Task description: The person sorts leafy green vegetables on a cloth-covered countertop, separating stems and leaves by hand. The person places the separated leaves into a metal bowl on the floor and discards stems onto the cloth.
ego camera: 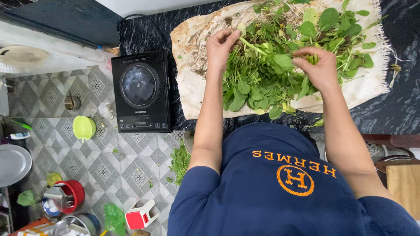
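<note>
1. On the dark stone counter (402, 109), we see a pile of leafy greens (280, 70) spread over a pale woven sack (192, 83), which lies just beside a black induction cooker (141, 91)
2. Our left hand (221, 46) pinches a pale green stalk (251, 46) near its thick end, fingertips pressed together around it and lifting it slightly off the heap
3. Our right hand (317, 65) curls down into the leaves, fingers closed on a small bunch (how much it holds we cannot tell, since the leaves cover the fingertips)
4. We judge the greens light, limp and easily bruised: the leaves will tear or crush under a hard squeeze, while the stalks are firmer and a little springy
5. We would take hold by the stalk, low toward its cut end, with a gentle pinch and not by the blades
6. More loose leaves (179, 161) lie on the tiled floor (109, 166) below the counter's edge
</note>
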